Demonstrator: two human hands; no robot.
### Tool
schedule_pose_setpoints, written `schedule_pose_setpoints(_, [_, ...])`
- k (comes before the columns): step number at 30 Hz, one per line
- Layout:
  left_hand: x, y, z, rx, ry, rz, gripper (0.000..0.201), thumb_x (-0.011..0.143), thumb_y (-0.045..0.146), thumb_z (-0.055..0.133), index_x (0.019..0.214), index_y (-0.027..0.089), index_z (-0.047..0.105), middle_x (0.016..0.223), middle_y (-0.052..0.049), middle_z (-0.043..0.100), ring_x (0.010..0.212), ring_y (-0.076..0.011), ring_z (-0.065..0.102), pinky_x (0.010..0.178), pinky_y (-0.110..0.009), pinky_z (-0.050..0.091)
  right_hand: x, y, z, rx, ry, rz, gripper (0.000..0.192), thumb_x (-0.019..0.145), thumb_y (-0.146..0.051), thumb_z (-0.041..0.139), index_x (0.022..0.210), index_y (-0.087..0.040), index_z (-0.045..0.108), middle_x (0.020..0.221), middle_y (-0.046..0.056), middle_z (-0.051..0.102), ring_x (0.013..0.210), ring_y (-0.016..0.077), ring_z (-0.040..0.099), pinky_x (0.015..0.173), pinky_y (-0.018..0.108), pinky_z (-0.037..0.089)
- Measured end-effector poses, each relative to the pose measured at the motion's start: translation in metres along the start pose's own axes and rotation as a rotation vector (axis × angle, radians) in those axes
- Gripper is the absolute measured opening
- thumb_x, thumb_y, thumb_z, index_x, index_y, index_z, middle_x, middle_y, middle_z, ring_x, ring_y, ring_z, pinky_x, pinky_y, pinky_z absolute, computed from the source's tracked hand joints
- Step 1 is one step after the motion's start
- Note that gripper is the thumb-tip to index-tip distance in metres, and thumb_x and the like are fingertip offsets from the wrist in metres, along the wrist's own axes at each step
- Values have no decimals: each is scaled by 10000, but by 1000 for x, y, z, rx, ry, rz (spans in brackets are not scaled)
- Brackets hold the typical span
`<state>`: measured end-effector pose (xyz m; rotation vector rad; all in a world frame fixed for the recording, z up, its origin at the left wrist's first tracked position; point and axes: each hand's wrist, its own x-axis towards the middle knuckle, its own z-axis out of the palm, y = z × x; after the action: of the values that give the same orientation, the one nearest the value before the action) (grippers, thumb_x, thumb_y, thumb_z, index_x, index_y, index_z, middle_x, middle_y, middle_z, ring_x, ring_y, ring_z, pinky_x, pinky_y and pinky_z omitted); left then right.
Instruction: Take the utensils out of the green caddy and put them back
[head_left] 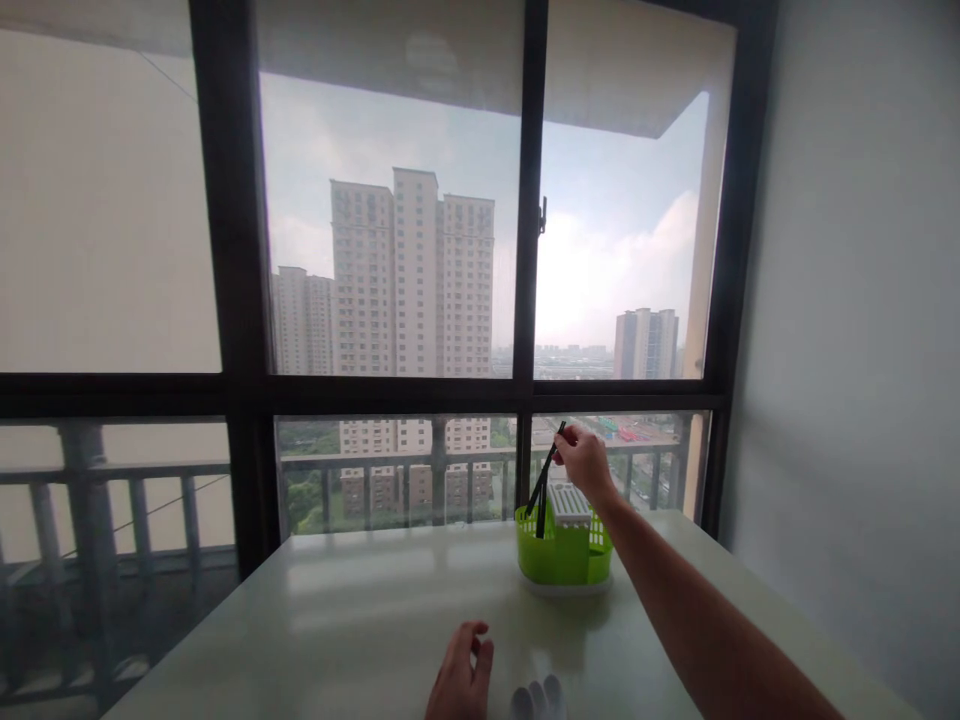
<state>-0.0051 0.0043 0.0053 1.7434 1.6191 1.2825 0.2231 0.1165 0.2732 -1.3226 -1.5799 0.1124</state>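
My right hand (pixel 583 458) reaches out over the table, its fingers pinched on the upper ends of a pair of black chopsticks (pixel 541 485). Their lower ends are down inside a bright green utensil basket (pixel 559 560) with a slotted rim and a white base. A white slotted piece (pixel 570 505) sits in the top of the basket, beside the chopsticks. Close to the front of the table rests my left hand (pixel 463 670), fingers loosely bent, thumb apart, nothing visible in it. Several spoons (pixel 538 695) lie just right of it, partly cut off by the frame's bottom edge.
The pale, glossy table (pixel 360 600) reaches to a large window with a dark frame (pixel 390 395). A plain wall (pixel 847 300) rises on the right. Outside are a railing (pixel 390 460) and tall buildings (pixel 412 280).
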Motion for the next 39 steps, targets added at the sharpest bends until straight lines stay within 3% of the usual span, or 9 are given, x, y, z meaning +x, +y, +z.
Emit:
schedule_pose_setpoints(3, [1, -2, 2, -1, -20, 30, 391, 938, 478, 368, 1048, 200, 620, 981, -87, 692, 927, -227, 675, 897, -320, 496, 11, 13, 22, -80, -56, 25, 271, 920, -299, 506, 928, -138, 724, 853, 81, 754, 751, 155, 692, 682, 219, 465])
schedule_pose_setpoints(8, [4, -7, 1, 21, -60, 57, 381, 940, 455, 363, 1015, 191, 628, 964, -103, 678, 919, -230, 664, 895, -323, 490, -1, 34, 64, -230, -221, 86, 150, 824, -226, 639, 775, -153, 760, 756, 63, 746, 719, 154, 669, 664, 221, 435])
schedule_pose_setpoints(14, [4, -6, -3, 47, -129, 48, 389, 946, 474, 366, 1003, 198, 634, 1000, -110, 677, 933, -232, 660, 893, -328, 489, 1, 49, 80, -392, -279, 136, 164, 844, -216, 632, 844, -149, 782, 867, 121, 756, 874, 219, 687, 764, 283, 472])
schedule_pose_setpoints(24, [6, -4, -2, 29, -120, 46, 391, 938, 513, 384, 918, 215, 637, 965, -93, 670, 925, -228, 646, 895, -320, 487, -2, 44, 72, -616, -235, 4, 242, 894, -166, 555, 1032, -75, 732, 1123, 231, 672, 1101, 315, 586, 897, 396, 461])
schedule_pose_setpoints(26, [6, -3, -3, 24, -121, 55, 376, 938, 494, 383, 902, 217, 633, 964, -96, 670, 906, -230, 641, 891, -332, 487, -7, 38, 69, -642, -244, -75, 284, 898, -112, 518, 1097, -92, 720, 1190, 216, 654, 1167, 308, 542, 975, 405, 411])
schedule_pose_setpoints(29, [4, 1, -5, 36, -122, 56, 373, 945, 477, 374, 894, 216, 636, 961, -97, 671, 886, -230, 636, 882, -336, 481, -14, 31, 65, -654, -327, -191, 254, 899, -110, 530, 1012, -139, 756, 1179, 170, 674, 1200, 283, 516, 1035, 385, 352])
schedule_pose_setpoints(33, [-1, 10, -10, 59, -114, 55, 381, 963, 476, 364, 911, 221, 641, 974, -86, 682, 905, -227, 641, 876, -315, 465, -18, 19, 58, -653, -398, -232, 240, 914, -162, 542, 896, -118, 777, 1099, 183, 700, 1149, 291, 548, 1008, 382, 359])
schedule_pose_setpoints(36, [-4, 15, -13, 57, -126, 62, 360, 971, 445, 371, 912, 216, 642, 955, -77, 697, 890, -219, 646, 860, -304, 459, -27, 1, 48, -614, -388, -246, 280, 944, -176, 499, 961, -119, 773, 1128, 184, 696, 1145, 275, 560, 977, 345, 367])
schedule_pose_setpoints(39, [-6, 20, -16, 53, -154, 48, 331, 965, 412, 399, 950, 208, 659, 934, -66, 714, 830, -208, 649, 820, -295, 465, -56, -13, 36, -552, -389, -263, 318, 979, -225, 453, 1025, -161, 761, 1080, 134, 725, 1037, 219, 619, 883, 281, 400])
